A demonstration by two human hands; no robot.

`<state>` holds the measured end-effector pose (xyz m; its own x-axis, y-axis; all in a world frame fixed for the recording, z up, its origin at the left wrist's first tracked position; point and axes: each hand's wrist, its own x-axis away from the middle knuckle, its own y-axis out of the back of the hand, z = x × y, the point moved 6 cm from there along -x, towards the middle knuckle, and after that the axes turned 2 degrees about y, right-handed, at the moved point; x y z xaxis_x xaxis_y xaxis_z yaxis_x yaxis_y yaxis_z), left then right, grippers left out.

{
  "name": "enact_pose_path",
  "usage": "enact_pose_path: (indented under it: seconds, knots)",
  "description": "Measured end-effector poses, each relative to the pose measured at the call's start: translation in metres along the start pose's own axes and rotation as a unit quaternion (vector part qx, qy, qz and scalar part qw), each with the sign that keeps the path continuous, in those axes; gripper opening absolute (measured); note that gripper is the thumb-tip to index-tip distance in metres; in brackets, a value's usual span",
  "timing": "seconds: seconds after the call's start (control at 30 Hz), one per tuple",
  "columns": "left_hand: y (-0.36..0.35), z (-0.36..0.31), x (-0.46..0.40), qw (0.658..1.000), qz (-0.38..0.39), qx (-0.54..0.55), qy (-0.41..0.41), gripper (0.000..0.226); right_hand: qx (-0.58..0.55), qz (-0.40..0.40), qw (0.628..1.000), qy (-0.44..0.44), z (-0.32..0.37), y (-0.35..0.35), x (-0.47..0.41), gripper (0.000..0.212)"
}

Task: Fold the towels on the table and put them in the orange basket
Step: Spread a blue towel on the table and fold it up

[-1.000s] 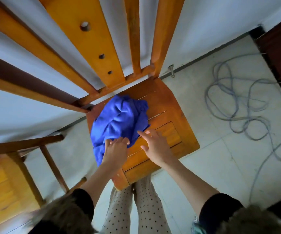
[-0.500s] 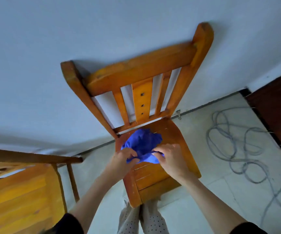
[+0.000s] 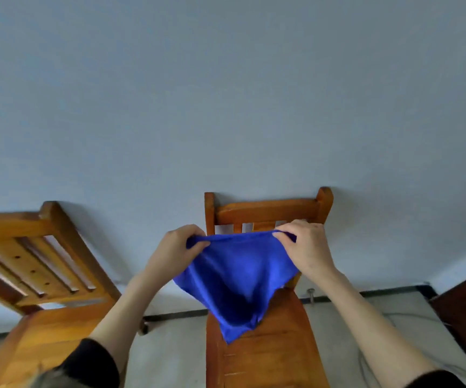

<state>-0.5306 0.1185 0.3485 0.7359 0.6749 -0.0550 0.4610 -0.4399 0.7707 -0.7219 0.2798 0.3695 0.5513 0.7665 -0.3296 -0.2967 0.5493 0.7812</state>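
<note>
Ok, I've got the towel (image 3: 237, 278) off the chair (image 3: 265, 357), in the air: left hand (image 3: 174, 252) and right hand (image 3: 304, 247) each pinched shut on a top corner. Rest hangs to a point over the seat. No readable labels.

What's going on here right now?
A person is holding a blue towel up in the air by its top edge, left hand pinching one corner and right hand the other. The towel hangs loose in front of a wooden chair, not yet folded. A second chair stands to the left. No basket is in view.
</note>
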Motion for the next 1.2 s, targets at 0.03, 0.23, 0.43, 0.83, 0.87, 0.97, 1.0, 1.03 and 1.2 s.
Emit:
enact_pose_path:
  seconds: [0.03, 0.23, 0.43, 0.83, 0.87, 0.97, 1.0, 1.03, 1.2]
  knots:
    - [0.018, -0.008, 0.006, 1.0, -0.027, 0.001, 0.004, 0.005, -0.004, 0.007, 1.0, 0.019, 0.013, 0.009, -0.006, 0.008]
    - [0.114, -0.032, 0.077, 0.991, -0.125, -0.025, 0.031, 0.008, -0.038, 0.029, 0.989, 0.142, 0.108, 0.043, -0.024, 0.014]
    - [0.212, -0.014, 0.2, 0.96, -0.248, -0.071, 0.111, 0.02, -0.1, 0.072, 0.954, 0.273, 0.249, 0.029, -0.011, 0.014]
    - [0.325, 0.076, 0.512, 0.86, -0.383, -0.137, 0.308, 0.019, -0.196, 0.212, 0.826, 0.485, 0.54, -0.072, 0.15, 0.016]
    - [0.332, 0.086, 0.538, 0.853, -0.387, -0.139, 0.322, 0.02, -0.2, 0.226, 0.814, 0.496, 0.564, -0.083, 0.17, 0.017]
    - [0.355, 0.113, 0.613, 0.832, -0.394, -0.152, 0.359, 0.021, -0.208, 0.249, 0.786, 0.526, 0.631, -0.111, 0.225, 0.018]
    - [0.363, 0.122, 0.635, 0.825, -0.4, -0.157, 0.368, 0.022, -0.214, 0.252, 0.779, 0.532, 0.652, -0.119, 0.241, 0.018]
    - [0.371, 0.132, 0.66, 0.817, -0.406, -0.162, 0.377, 0.024, -0.223, 0.258, 0.771, 0.538, 0.674, -0.128, 0.26, 0.018]
    - [0.398, 0.18, 0.754, 0.78, -0.405, -0.183, 0.44, 0.014, -0.264, 0.306, 0.719, 0.565, 0.77, -0.158, 0.348, 0.016]
